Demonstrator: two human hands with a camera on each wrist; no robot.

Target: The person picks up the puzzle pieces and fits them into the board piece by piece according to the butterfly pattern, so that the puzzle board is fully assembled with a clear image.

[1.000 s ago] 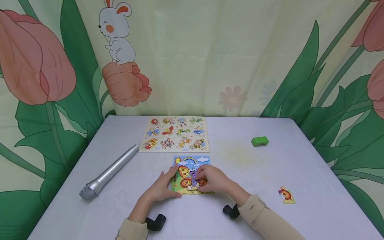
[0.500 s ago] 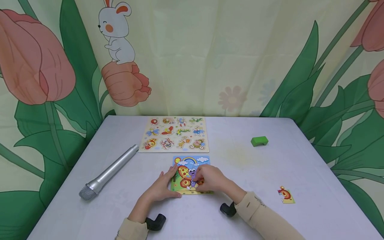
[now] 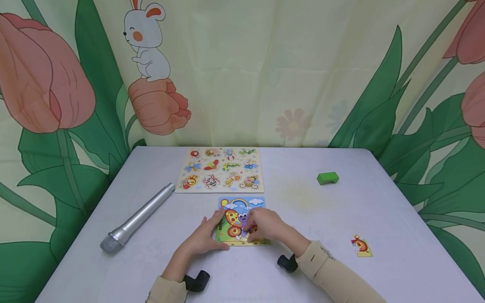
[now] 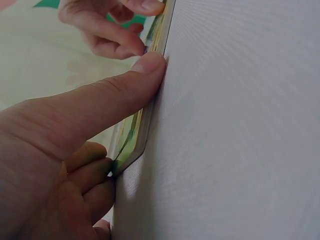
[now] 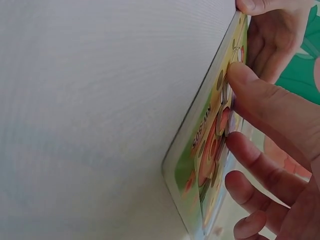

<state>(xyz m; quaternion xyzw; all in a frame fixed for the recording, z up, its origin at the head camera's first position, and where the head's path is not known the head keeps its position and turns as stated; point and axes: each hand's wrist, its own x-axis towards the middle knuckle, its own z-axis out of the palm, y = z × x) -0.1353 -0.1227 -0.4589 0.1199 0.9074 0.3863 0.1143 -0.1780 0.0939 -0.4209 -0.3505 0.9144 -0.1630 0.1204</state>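
A small butterfly puzzle board [image 3: 241,200] lies flat near the middle of the table. My left hand [image 3: 204,237] steadies its front left corner, thumb against the front edge and fingers along the left side. The left wrist view shows that thumb [image 4: 115,97] on the board's edge. My right hand [image 3: 267,226] is over the board's right half; thumb and index finger pinch a small puzzle piece [image 5: 223,120] low against its surface, mostly hidden by the fingers. The other right fingers hang loosely bent. A loose puzzle piece [image 3: 363,247] with a red swirl lies far to the right.
Behind the puzzle is a larger insect peg board [image 3: 223,191]. A silver microphone [image 3: 142,216] lies diagonally at left, and a green block [image 3: 328,178] sits at back right. The white table [image 3: 322,277] ends at a printed curtain [image 3: 242,84].
Over the first half second my right hand shifts slightly left and its fingers cover more of the lower right swirl. Since then it has hardly moved. My left hand stays put.
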